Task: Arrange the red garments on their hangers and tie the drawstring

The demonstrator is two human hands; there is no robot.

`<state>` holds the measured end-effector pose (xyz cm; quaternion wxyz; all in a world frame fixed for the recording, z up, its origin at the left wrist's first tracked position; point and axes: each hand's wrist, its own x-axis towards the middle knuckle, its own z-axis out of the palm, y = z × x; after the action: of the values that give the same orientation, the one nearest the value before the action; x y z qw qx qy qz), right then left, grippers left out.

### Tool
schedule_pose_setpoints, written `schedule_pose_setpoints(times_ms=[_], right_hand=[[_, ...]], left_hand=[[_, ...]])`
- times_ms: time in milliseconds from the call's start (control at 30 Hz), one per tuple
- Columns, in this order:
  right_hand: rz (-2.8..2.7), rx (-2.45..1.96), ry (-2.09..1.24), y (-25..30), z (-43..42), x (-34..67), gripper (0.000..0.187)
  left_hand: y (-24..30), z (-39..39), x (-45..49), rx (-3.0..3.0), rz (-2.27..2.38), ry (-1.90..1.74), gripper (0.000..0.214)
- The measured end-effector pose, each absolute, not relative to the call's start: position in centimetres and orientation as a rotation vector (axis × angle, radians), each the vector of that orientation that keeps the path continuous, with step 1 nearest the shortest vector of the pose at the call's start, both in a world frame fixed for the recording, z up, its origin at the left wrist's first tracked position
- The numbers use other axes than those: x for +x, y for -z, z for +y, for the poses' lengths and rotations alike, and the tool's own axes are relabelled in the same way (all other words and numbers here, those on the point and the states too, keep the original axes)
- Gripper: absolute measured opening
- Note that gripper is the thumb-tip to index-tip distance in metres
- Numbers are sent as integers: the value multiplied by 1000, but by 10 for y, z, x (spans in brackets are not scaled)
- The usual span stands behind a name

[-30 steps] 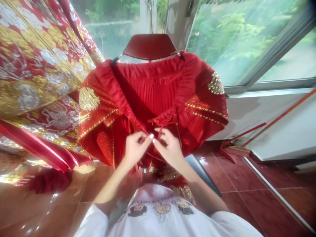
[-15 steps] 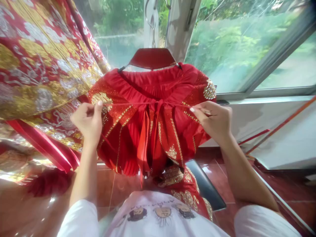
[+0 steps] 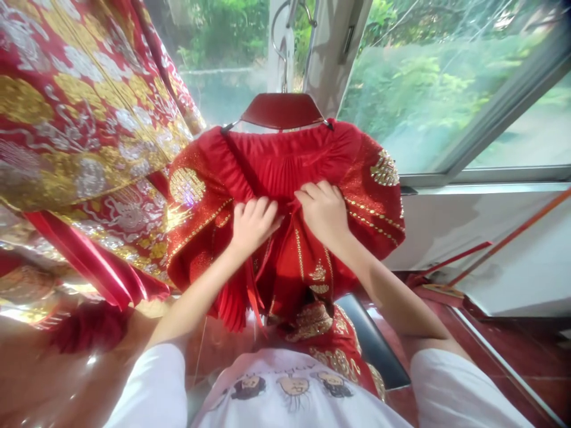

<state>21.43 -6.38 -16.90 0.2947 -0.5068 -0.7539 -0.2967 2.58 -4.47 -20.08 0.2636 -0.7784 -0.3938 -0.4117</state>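
Left hand [image 3: 254, 226] and right hand [image 3: 322, 213] have come inward onto the red robe [image 3: 370, 205].

Going by the feed on my end, I'd call this a bridal-wear shop or dressing room, though it could be a room in a home, can't tell. A heavy red-and-gold embroidered gown [image 3: 75, 119] hangs at left, and a red sequinned robe [image 3: 285, 172] hangs on a reddish wooden hanger [image 3: 282, 111]. Glossy red floor tiles [image 3: 526, 356] run below a big metal-framed window [image 3: 446, 107] looking onto greenery.
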Motion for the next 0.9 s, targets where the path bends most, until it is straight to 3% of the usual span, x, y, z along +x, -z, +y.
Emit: schedule_pose_setpoints(times_ms=[233, 400, 533, 767, 900], right_hand=[[-2022, -1355, 672, 168, -68, 218, 31], [-1841, -1133, -4, 156, -83, 212, 23], [-1607, -1163, -475, 152, -85, 207, 19], [-1510, -1221, -483, 155, -79, 209, 16], [-1619, -1192, -408, 158, -87, 208, 12]], left_hand=[[212, -51, 43, -2179, -1290, 1004, 29], [212, -63, 59, -2273, -1630, 1073, 32], [208, -58, 69, -2404, -1633, 1114, 27], [218, -46, 81, -2279, -1647, 972, 43], [216, -44, 86, -2190, -1582, 1233, 26]])
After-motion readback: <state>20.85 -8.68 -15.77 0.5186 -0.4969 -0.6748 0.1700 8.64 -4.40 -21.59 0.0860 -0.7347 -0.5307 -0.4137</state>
